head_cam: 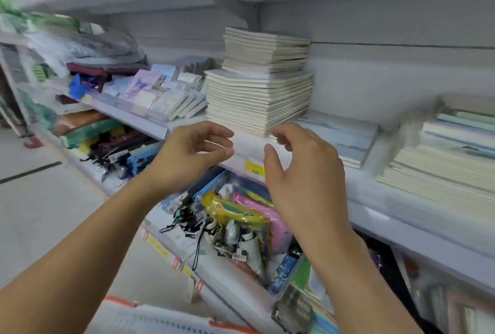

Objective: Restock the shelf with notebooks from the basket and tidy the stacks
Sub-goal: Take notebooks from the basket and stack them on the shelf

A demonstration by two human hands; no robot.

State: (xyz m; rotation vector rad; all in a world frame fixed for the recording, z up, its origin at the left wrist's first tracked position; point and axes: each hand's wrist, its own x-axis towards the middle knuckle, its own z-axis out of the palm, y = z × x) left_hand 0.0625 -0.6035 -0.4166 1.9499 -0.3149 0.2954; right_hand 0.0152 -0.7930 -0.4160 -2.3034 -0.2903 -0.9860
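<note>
Down at the bottom edge, nearest you, sits the white basket with its orange trim, only its rim showing. Up ahead, the tall stack of notebooks stands on the white shelf, cream page edges facing you, layered flat one on another. Its upper half is twisted a little against the wider lower half, so the corners do not line up, and the whole pile rises upright with one corner pointing toward you. Your left hand hovers just below the stack's left front corner, fingers loosely curled toward the thumb, holding nothing. Your right hand is raised just beside the right front corner, fingers spread and relaxed, also empty; whether the fingertips touch the bottom notebooks you cannot tell through the blur. To the right lie flatter piles of pale notebooks, and a yellow price tag shows between your hands.
</note>
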